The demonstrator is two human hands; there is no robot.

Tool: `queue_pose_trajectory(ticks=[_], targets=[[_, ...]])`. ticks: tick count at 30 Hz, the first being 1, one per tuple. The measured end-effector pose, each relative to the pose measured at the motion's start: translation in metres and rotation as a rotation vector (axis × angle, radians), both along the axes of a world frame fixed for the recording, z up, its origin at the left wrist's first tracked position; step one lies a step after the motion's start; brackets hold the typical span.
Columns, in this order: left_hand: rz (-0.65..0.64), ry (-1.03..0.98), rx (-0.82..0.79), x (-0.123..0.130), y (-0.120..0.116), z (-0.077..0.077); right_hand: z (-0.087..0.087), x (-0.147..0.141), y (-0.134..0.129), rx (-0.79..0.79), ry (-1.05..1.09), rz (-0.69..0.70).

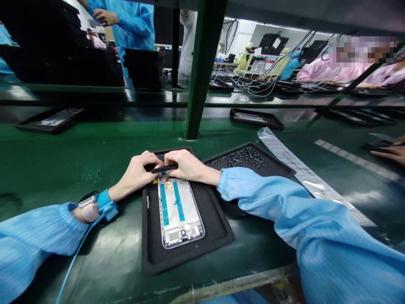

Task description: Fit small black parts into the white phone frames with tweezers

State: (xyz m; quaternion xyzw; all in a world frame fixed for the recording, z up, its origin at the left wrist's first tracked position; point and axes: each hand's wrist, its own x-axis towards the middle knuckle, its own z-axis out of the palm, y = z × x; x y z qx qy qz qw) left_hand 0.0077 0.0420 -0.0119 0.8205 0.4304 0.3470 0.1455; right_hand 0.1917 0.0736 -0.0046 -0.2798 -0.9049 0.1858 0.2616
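The phone frame point(172, 211) lies face down in a black tray point(218, 228), slightly askew, its far end beneath the two hands. From here I see a silver metal back with rounded corners, two blue strips point(164, 207) running lengthwise, a small orange flex piece point(168, 183) near the far end, and little components crowding the near end. The right hand point(185, 164) has its fingers pinching a slim black tool point(164, 168); the left hand point(139, 169) bends over the frame's far corner, and I can't tell whether its fingers grip anything. Beside them on the desk point(95, 145), a second black tray point(280, 169) carries scattered small dark parts point(248, 157). Farther back, another tray point(279, 124) contains a silvery piece point(249, 117).
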Motion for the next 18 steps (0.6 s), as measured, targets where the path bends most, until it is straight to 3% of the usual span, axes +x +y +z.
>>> queue_pose_trajectory(ticks=[3, 9, 14, 18], targets=[[-0.026, 0.024, 0.052, 0.001, 0.000, 0.001, 0.008, 0.003, 0.002, -0.082, -0.018, 0.020], [-0.081, 0.107, 0.145, 0.003, -0.001, 0.003, 0.011, 0.010, 0.011, -0.410, -0.003, -0.037], [-0.141, 0.178, 0.215, 0.001, 0.000, 0.006, 0.012, 0.004, 0.013, -0.551, -0.044, -0.099], [-0.207, 0.405, 0.262, 0.004, -0.008, 0.014, 0.014, 0.001, 0.011, -0.590, -0.058, -0.145]])
